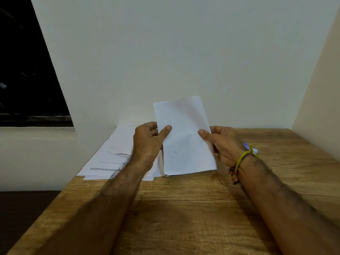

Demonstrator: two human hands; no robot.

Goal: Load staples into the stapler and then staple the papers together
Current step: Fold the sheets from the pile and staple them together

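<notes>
White loose sheets (114, 155) lie spread on the wooden tabletop (184, 208) at the left, against the wall. Just beside them the left hand (147, 142) pinches the left edge of a creased bundle of papers (185, 138), thumb in front, fingers (153, 127) curled behind. The bundle stands upright, its lower edge at the tabletop. The right hand (224, 144) grips the opposite edge likewise. Behind that wrist peeks a small white-and-blue object (251, 147), too hidden to identify.
</notes>
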